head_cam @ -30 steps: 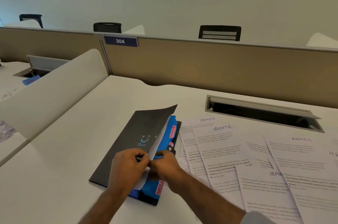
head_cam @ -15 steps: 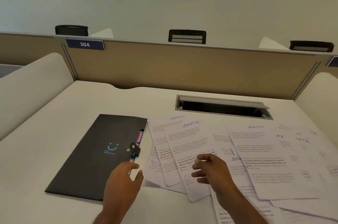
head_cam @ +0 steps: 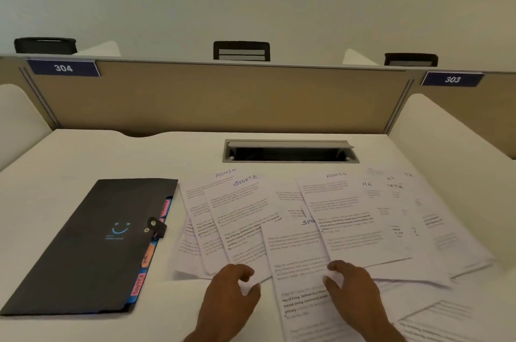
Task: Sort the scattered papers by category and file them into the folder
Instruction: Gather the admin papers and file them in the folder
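Papers (head_cam: 346,219) under both hands (head_cam: 290,286), fingers seemingly curled.

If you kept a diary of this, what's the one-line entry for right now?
step: picking papers | folder: closed, on desk, left of papers | left hand: on SPORTS sheet | right hand: on overlapping sheets | filing: pending

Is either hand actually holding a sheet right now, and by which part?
Neither plainly lifts one. The left hand and right hand rest curled fingertips on the near edges of the papers; a real grip cannot be told.
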The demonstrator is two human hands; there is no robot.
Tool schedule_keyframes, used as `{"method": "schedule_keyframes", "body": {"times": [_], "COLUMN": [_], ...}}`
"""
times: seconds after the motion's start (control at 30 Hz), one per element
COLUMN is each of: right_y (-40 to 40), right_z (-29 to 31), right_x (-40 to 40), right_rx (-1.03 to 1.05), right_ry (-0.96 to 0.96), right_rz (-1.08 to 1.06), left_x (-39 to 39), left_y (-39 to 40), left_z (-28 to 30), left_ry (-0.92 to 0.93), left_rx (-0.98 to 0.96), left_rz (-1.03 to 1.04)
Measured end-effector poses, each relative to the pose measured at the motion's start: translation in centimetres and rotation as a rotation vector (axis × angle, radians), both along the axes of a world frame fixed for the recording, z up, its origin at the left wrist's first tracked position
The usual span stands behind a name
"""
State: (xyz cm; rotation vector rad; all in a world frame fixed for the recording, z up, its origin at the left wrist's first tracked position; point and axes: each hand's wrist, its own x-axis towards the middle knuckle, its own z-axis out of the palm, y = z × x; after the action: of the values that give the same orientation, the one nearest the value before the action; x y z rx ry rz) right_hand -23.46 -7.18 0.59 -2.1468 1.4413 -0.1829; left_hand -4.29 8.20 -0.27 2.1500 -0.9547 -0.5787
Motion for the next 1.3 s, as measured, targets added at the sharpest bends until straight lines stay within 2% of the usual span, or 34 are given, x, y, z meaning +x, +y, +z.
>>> {"method": "schedule_keyframes", "body": {"times": [0.07,0.13,0.23,0.3,0.37,0.47,0.57,0.63,0.73,0.9,1.1,1.2,1.3], "right_y": [0.3,0.4,-0.2,-0.9,-1.7,-3.1,-5.1,-6.7,-8.8,-10.1,-9.9,-9.5,-8.7], "right_z": [-1.0,-1.4,-1.6,-1.7,-1.6,-1.5,-2.1,-2.4,-2.4,-3.3,-4.5,-3.4,-2.4], "right_x": [-0.8,-0.8,-0.5,-0.5,-0.7,-1.7,-2.9,-3.5,-3.8,-3.5,-3.8,-3.6,-2.8], "right_rx": [0.051,0.058,0.033,0.010,-0.026,-0.105,-0.168,-0.155,-0.159,-0.132,-0.486,-0.525,-0.545], "right_ry": [0.160,0.199,0.218,0.199,0.126,0.037,-0.002,0.061,0.091,0.151,-0.085,-0.202,-0.331], "right_rz": [0.096,0.185,0.241,0.270,0.270,0.208,0.111,0.078,0.081,0.187,0.243,0.243,0.305], "left_x": [-1.5,-2.8,-4.2,-4.5,-4.2,-3.5,-2.1,-1.8,-1.6,-1.4,-1.6,-1.9,-2.4], "left_y": [-1.0,-2.1,-3.4,-3.7,-3.9,-4.0,-4.1,-4.1,-4.6,-5.5,-5.9,-6.1,-6.6], "left_z": [-0.6,-1.2,-2.0,-2.9,-3.6,-4.1,-3.7,-3.1,-2.6,-2.7,-2.4,-1.9,-1.5], "left_ry": [0.021,-0.033,-0.171,-0.372,-0.447,-0.444,-0.392,-0.368,-0.429,-0.429,-0.411,-0.429,-0.393], "left_rx": [0.017,0.032,0.076,0.138,0.273,0.415,0.401,0.434,0.420,0.406,0.406,0.413,0.231], "left_rz": [-0.038,-0.086,-0.182,-0.274,-0.337,-0.342,-0.272,-0.201,-0.140,-0.063,-0.020,0.021,0.120]}}
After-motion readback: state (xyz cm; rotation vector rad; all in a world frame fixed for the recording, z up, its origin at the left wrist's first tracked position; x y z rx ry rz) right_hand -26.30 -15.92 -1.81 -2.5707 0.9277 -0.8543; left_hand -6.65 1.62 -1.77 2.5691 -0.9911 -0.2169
